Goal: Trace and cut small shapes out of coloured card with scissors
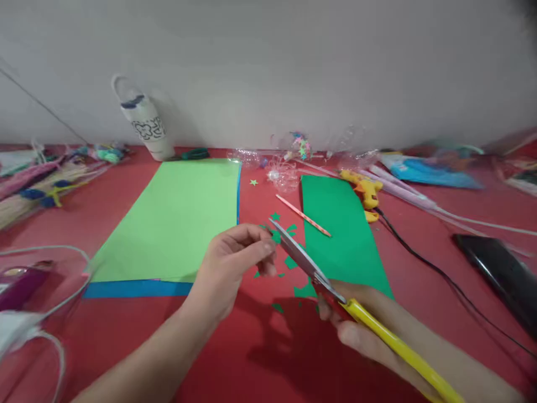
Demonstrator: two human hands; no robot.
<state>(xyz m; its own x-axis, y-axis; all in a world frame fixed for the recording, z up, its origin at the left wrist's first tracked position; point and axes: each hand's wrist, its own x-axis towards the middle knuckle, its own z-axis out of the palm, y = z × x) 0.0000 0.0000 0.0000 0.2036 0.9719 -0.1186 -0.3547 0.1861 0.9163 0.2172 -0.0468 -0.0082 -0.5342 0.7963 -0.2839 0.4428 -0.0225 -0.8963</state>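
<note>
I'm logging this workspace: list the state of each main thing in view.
Left hand: fingers curled, grip unclear
Right hand: holding scissors
Scissors: blades apparently nearly closed
Light green sheet: flat, over blue sheet
Dark green sheet: flat
Green scraps: cut, scattered
Pencil: lying, partly on dark green sheet
Glue gun: lying down
Bottle: standing
Black phone: face dark

The red table (pixel 113 319) bears 1 bottle (pixel 146 129), 1 dark-green sheet (pixel 344 224), green scraps (pixel 291 262) and a black cable (pixel 413 253).

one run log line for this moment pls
left hand: fingers pinched, held piece unclear | right hand: holding scissors, tips near left hand | red table: green scraps, dark green sheet, light green sheet
</note>
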